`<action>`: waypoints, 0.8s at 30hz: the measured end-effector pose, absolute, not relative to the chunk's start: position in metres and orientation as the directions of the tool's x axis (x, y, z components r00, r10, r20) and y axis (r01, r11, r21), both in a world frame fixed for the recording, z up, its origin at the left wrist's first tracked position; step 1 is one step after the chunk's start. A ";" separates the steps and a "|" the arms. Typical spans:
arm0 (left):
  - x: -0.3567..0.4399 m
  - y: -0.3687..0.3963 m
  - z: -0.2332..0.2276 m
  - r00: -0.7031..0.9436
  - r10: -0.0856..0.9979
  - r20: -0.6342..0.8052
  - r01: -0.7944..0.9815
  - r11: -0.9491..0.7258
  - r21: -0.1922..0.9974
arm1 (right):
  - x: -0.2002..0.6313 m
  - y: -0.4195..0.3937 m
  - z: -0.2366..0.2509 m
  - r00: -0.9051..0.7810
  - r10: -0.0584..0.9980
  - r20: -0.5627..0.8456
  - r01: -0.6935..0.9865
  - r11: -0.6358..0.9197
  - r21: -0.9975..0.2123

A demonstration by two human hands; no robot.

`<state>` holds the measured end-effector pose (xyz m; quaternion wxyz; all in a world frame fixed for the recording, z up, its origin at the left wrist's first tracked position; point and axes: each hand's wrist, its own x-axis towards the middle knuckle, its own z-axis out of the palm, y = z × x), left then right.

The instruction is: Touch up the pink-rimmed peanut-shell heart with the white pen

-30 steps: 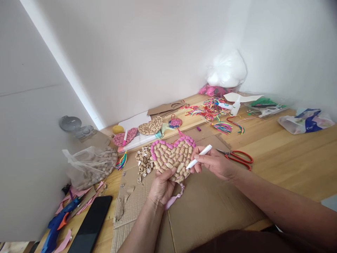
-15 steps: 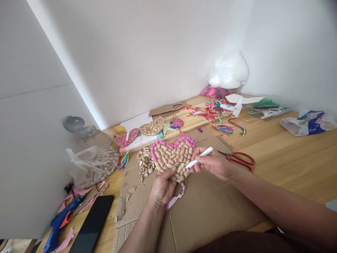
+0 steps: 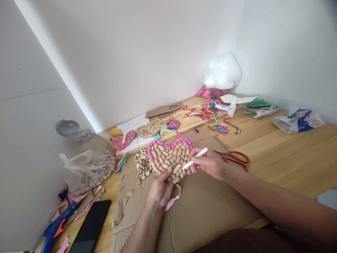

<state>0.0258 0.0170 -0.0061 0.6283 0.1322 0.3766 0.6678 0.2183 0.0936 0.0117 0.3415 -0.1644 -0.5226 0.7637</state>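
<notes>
A heart-shaped plaque covered in peanut shells (image 3: 168,156) is tilted up above the cardboard, its top edge shells coloured pink and the others natural tan. My left hand (image 3: 161,189) grips its lower edge, thumb on the front. In my right hand (image 3: 207,163) is a white marker pen (image 3: 196,158), its tip at the shells on the heart's lower right side. A pink braided tassel (image 3: 173,201) hangs from the bottom of the heart.
Peanut shells (image 3: 143,165) lie left of the heart. Red-handled scissors (image 3: 237,159) rest on the right. Further back are a pink peanut heart (image 3: 125,140), a tan one (image 3: 149,128) and colourful threads (image 3: 207,110). A phone (image 3: 91,226) and blue glue gun (image 3: 58,225) lie at left.
The whole view has shifted slightly, moving most things a little left. My hands keep the same hold on the heart and the marker pen, whose tip stays at the lower right shells.
</notes>
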 end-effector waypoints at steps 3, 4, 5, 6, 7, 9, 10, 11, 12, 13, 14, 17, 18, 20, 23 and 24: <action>0.026 0.017 -0.006 -0.170 0.943 -0.285 -0.735 0.071 0.674 | 0.218 0.094 0.011 -0.717 0.689 0.111 -0.349 -0.217 -0.911; 0.026 0.017 -0.006 -0.167 0.945 -0.282 -0.735 0.072 0.674 | 0.218 0.094 0.011 -0.716 0.689 0.113 -0.350 -0.215 -0.912; 0.027 0.017 -0.006 -0.162 0.945 -0.284 -0.735 0.076 0.673 | 0.218 0.094 0.010 -0.716 0.689 0.114 -0.350 -0.213 -0.912; 0.027 0.017 -0.006 -0.158 0.944 -0.289 -0.737 0.082 0.671 | 0.218 0.094 0.010 -0.715 0.689 0.114 -0.350 -0.212 -0.913; 0.027 0.017 -0.006 -0.154 0.943 -0.295 -0.739 0.088 0.668 | 0.219 0.095 0.010 -0.715 0.689 0.114 -0.349 -0.211 -0.913; 0.028 0.017 -0.006 -0.161 0.939 -0.304 -0.740 0.089 0.666 | 0.219 0.094 0.009 -0.715 0.691 0.110 -0.349 -0.215 -0.912; 0.028 0.017 -0.005 -0.167 0.938 -0.305 -0.739 0.086 0.668 | 0.219 0.094 0.010 -0.715 0.691 0.107 -0.348 -0.219 -0.912; 0.028 0.017 -0.005 -0.175 0.936 -0.305 -0.737 0.081 0.671 | 0.219 0.094 0.010 -0.715 0.692 0.103 -0.347 -0.222 -0.911; 0.029 0.017 -0.004 -0.184 0.935 -0.303 -0.734 0.074 0.675 | 0.219 0.093 0.011 -0.714 0.693 0.100 -0.345 -0.224 -0.911; 0.029 0.017 -0.003 -0.194 0.934 -0.300 -0.733 0.065 0.677 | 0.219 0.093 0.013 -0.713 0.694 0.097 -0.342 -0.224 -0.913; 0.030 0.017 -0.002 -0.205 0.932 -0.299 -0.733 0.057 0.678 | 0.218 0.093 0.015 -0.711 0.697 0.096 -0.339 -0.220 -0.914; 0.030 0.018 0.001 -0.228 0.923 -0.310 -0.741 0.042 0.670 | 0.219 0.094 0.021 -0.656 0.747 0.106 -0.353 -0.180 -0.918; 0.029 0.018 0.002 -0.222 0.923 -0.313 -0.746 0.045 0.664 | 0.220 0.095 0.023 -0.620 0.778 0.106 -0.364 -0.165 -0.917; 0.028 0.017 0.003 -0.190 0.930 -0.315 -0.754 0.067 0.653 | 0.221 0.098 0.026 -0.537 0.838 0.099 -0.384 -0.138 -0.913; 0.027 0.015 0.005 -0.143 0.939 -0.312 -0.753 0.102 0.651 | 0.223 0.101 0.028 -0.451 0.888 0.091 -0.404 -0.113 -0.908; 0.026 0.015 0.006 -0.136 0.940 -0.314 -0.750 0.110 0.653 | 0.223 0.102 0.029 -0.437 0.895 0.091 -0.408 -0.107 -0.907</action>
